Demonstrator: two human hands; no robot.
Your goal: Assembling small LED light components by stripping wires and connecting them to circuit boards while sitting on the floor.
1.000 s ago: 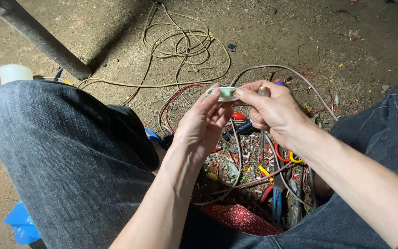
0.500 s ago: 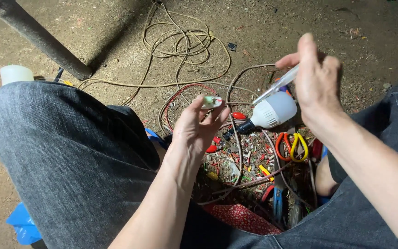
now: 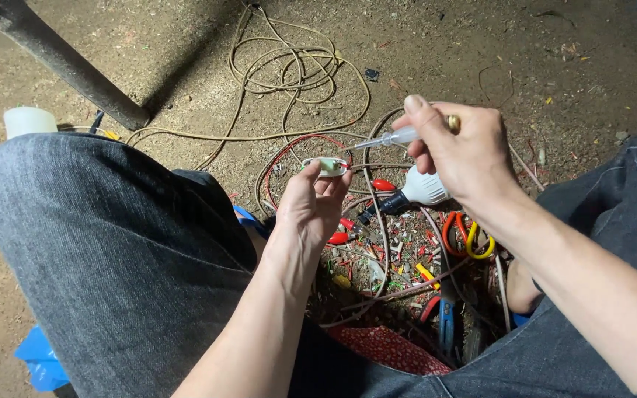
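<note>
At frame centre, your left hand (image 3: 311,210) pinches a small white switch (image 3: 326,166) (wire attached); your right hand (image 3: 455,151) grips a clear-handled screwdriver (image 3: 396,136).

The right hand (image 3: 460,151) covers most of the screwdriver (image 3: 399,136) handle; only the clear shaft end and a brass cap show. Fingers of the left hand (image 3: 311,210) hide the underside of the small white switch (image 3: 326,166). Below the switch, the pliers (image 3: 445,324) jaws are lost among wire scraps too small to identify. The blue sheet (image 3: 38,361) is cut off by the lower edge.
</note>
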